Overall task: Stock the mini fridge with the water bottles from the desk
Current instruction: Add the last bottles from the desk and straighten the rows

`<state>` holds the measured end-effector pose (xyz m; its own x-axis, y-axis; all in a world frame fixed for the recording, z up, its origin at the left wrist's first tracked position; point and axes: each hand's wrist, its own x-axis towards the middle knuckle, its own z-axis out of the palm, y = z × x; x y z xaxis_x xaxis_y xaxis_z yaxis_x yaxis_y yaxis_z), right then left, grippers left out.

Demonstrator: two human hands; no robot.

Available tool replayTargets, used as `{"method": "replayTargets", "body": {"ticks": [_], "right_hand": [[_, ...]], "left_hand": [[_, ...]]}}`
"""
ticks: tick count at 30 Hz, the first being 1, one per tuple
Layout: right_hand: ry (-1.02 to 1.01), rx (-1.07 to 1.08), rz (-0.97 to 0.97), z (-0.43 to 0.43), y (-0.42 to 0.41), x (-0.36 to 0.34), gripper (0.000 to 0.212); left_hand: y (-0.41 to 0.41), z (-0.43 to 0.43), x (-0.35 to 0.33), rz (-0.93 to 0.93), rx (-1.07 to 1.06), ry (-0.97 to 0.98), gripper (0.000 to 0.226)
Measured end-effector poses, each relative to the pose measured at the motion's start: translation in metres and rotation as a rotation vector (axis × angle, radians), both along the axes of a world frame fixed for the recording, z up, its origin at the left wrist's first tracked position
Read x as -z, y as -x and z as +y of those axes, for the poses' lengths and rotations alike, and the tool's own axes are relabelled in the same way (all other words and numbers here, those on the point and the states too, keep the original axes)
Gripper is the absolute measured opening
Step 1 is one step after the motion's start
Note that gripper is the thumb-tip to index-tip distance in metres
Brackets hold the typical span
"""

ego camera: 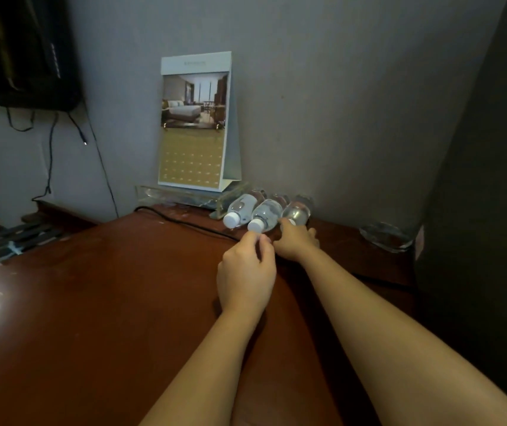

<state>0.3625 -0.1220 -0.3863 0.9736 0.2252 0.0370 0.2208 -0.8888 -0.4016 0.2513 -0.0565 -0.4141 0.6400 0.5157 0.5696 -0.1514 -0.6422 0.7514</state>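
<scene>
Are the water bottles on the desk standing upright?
No: all three water bottles lie on their sides on the desk, with their white caps pointing towards the person.

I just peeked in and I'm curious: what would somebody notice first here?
Three water bottles lie side by side at the back of the brown desk, white caps toward the person, with the left hand and right hand reaching at two caps. Left of them, a tall desk calendar with a bedroom photo stands by the wall.
</scene>
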Motion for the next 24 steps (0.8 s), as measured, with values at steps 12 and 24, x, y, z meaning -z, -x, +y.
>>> {"method": "replayTargets", "body": {"ticks": [12,24], "right_hand": [[-0.229,0.349,-0.325,0.008,-0.017,0.014,0.024],[-0.478,0.163,-0.634,-0.024,0.116,-0.081,0.027]], "left_hand": [[0.008,-0.004,0.001,-0.107,-0.018,-0.325,0.029],[0.021,-0.017,-0.006,-0.075,0.300,-0.022,0.113]]}}
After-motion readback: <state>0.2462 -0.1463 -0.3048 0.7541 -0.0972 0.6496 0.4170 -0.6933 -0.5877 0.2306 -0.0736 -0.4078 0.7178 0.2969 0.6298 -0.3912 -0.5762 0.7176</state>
